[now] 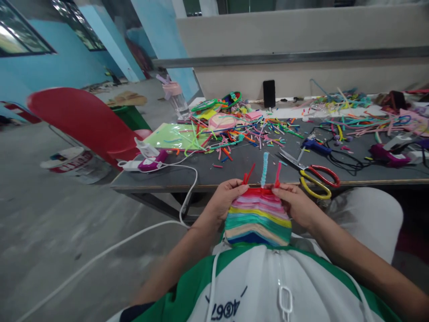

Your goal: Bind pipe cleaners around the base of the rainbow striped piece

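Atop striped weave point(258, 217): right hand point(296, 205), pinch-tight.

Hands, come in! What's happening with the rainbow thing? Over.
Left hand and right hand pinch top edge of rainbow weave, over lap. Three stems stick up from it. Scissors on table beyond right hand, apart.

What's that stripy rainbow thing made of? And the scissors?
The rainbow piece, held by the left hand and right hand, looks like fuzzy, soft pipe cleaners packed in rows; loose fuzzy ends stick up on top. The scissors seem shiny metal blades with smooth red and yellow plastic handles.
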Available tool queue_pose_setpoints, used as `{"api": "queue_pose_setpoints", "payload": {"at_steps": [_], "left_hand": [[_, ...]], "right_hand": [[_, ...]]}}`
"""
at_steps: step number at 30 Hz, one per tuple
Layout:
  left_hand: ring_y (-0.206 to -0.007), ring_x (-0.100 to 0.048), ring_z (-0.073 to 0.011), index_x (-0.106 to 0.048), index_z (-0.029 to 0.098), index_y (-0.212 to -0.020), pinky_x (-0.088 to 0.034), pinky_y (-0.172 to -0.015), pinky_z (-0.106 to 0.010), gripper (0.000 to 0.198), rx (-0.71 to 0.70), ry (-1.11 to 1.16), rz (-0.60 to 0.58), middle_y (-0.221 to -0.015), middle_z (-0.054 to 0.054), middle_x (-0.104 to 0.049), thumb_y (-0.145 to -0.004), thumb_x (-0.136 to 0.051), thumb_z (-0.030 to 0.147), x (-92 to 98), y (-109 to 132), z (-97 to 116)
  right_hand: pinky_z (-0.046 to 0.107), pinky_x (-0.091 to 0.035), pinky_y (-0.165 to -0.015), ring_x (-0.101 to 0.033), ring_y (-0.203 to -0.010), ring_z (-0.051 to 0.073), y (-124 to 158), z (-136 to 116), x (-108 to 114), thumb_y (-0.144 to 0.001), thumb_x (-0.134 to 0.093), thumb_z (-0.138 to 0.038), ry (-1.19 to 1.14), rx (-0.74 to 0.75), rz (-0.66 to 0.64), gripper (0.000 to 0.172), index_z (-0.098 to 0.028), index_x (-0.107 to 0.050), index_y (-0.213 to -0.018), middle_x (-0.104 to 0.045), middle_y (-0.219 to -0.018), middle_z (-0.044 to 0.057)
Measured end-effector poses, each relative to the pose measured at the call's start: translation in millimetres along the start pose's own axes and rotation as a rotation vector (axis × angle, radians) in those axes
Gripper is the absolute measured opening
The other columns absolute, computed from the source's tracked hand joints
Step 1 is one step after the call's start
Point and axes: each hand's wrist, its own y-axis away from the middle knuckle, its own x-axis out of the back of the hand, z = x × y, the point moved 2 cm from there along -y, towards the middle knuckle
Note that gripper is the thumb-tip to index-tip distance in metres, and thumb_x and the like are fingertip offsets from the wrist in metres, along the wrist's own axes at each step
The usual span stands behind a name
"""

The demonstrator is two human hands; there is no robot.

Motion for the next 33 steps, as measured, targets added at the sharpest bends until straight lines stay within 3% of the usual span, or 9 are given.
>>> {"api": "queue_pose_setpoints", "payload": {"at_steps": [5,8,11,16,20,26,33], "left_hand": [[-0.053,-0.058,-0.0113,-0.062,0.014,-0.075,-0.047,-0.056,-0.024,0.023,0.013,0.029,0.006,-0.062,0.000,-0.063,-0.062,-0.076,0.026,3.7,-4,-5],[-0.052,-0.058,-0.0122,-0.062,0.013,-0.074,-0.047,-0.055,-0.025,0.025,0.046,0.018,-0.004,-0.062,-0.001,-0.063,-0.060,-0.077,0.028,-1.4,-8,-9],[-0.051,-0.058,-0.0120,-0.062,0.013,-0.074,-0.046,-0.053,-0.024,0.027,0.080,-0.022,-0.029,-0.060,-0.001,-0.063,-0.060,-0.077,0.030,-8.6,-10,-13],[-0.056,-0.059,-0.0121,-0.064,0.012,-0.080,-0.047,-0.059,-0.024,0.030,0.115,0.039,-0.135,-0.067,-0.003,-0.065,-0.063,-0.076,0.034,-12.5,-14,-11],[-0.062,-0.061,-0.0140,-0.065,0.011,-0.084,-0.049,-0.064,-0.026,0.033,0.126,0.091,-0.175,-0.071,-0.006,-0.065,-0.069,-0.070,0.040,-6.8,-17,-13],[-0.065,-0.061,-0.0142,-0.062,0.014,-0.086,-0.048,-0.066,-0.026,0.031,0.137,0.135,-0.209,-0.073,-0.004,-0.064,-0.068,-0.072,0.037,-5.7,-18,-22],[-0.054,-0.056,-0.0099,-0.057,0.016,-0.077,-0.043,-0.055,-0.021,0.023,0.088,0.070,-0.161,-0.065,0.001,-0.060,-0.068,-0.071,0.031,-7.1,-18,-19]], "right_hand": [[0.022,-0.042,-0.051,-0.054,-0.050,0.010,2,0,13,-0.069,-0.067,-0.042,-0.150,0.022,-0.020,0.037,-0.018,-0.065,-0.098,-0.063,-0.063,0.000],[0.022,-0.044,-0.055,-0.057,-0.055,0.011,0,-1,12,-0.063,-0.073,-0.034,-0.093,0.013,-0.052,0.041,-0.020,-0.063,-0.101,-0.066,-0.072,0.000],[0.025,-0.047,-0.064,-0.062,-0.063,0.013,-8,-1,7,-0.053,-0.080,-0.027,-0.020,-0.012,-0.047,0.045,-0.021,-0.064,-0.095,-0.069,-0.077,0.000],[0.026,-0.045,-0.058,-0.059,-0.054,0.013,-20,2,4,-0.049,-0.082,-0.030,0.064,-0.060,0.075,0.034,-0.015,-0.064,-0.074,-0.066,-0.061,0.000],[0.026,-0.045,-0.055,-0.059,-0.051,0.013,-20,5,4,-0.050,-0.082,-0.031,0.048,-0.051,0.079,0.034,-0.014,-0.065,-0.074,-0.065,-0.059,0.000],[0.026,-0.046,-0.056,-0.061,-0.053,0.014,-17,5,2,-0.046,-0.083,-0.028,0.001,-0.086,0.135,0.034,-0.014,-0.063,-0.070,-0.066,-0.060,0.001],[0.027,-0.048,-0.056,-0.061,-0.053,0.014,-13,4,0,-0.049,-0.082,-0.027,0.032,-0.089,0.120,0.034,-0.015,-0.064,-0.075,-0.066,-0.061,0.001]]}}
